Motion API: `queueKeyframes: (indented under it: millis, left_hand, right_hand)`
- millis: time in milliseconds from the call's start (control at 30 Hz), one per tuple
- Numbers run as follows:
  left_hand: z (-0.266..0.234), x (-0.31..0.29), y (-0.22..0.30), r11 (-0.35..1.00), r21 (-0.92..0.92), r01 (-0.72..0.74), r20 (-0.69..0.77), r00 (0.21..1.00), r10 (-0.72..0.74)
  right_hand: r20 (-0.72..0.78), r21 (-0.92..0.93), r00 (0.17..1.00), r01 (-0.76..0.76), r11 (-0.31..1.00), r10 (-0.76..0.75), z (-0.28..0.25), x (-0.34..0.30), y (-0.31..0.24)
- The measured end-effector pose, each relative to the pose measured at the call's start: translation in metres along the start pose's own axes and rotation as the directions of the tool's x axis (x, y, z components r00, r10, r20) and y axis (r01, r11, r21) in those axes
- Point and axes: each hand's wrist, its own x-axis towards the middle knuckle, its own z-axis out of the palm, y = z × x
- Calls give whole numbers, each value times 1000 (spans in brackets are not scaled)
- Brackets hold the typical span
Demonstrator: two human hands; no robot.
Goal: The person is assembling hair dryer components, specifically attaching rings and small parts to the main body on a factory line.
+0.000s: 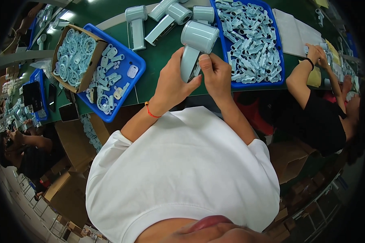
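Between my hands is a pale grey-blue plastic housing [199, 35] with a barrel-shaped head and a flat handle, its head pointing away from me. My left hand [170, 83] is closed round the left side of the handle. On the other side, my right hand [217, 77] grips the handle, its thumb pressed near the joint with the head. Dark inner parts show along the handle's right edge; my fingers hide the rest. Similar housings lie beyond, among them an upright-looking one [137, 26] at left and a tilted one [166, 25].
A blue tray [134, 60] at left holds small plastic parts and a cardboard box [89, 71] of rings. Close by my right hand, another blue tray [253, 84] is heaped with small tubular parts. Co-workers sit at both sides; one's hands [315, 54] work at the right.
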Motion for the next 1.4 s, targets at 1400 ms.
queueKeyframes:
  millis: [1400]
  left_hand:
    - [-61,31,-34,540,800,-263,-31,880,474]
  right_hand:
    - [67,119,997,-43,992,35,5,-11,29]
